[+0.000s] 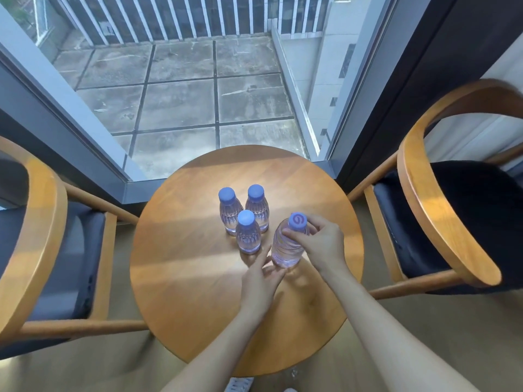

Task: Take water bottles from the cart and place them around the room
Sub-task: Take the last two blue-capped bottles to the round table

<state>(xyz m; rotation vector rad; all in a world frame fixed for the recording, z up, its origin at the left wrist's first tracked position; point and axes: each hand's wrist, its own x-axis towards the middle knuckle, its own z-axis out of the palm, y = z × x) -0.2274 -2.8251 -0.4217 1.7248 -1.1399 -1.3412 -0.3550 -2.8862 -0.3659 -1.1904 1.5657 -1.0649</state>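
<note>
We see a round wooden table point(181, 278) bearing four clear, blue-capped plastic water bottles point(248, 236) near its centre.

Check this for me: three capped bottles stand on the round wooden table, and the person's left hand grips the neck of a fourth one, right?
Not quite. In the head view it is the right hand that grips the fourth bottle at its neck; the left hand only touches its base. The three capped bottles do stand on the round wooden table.
</note>
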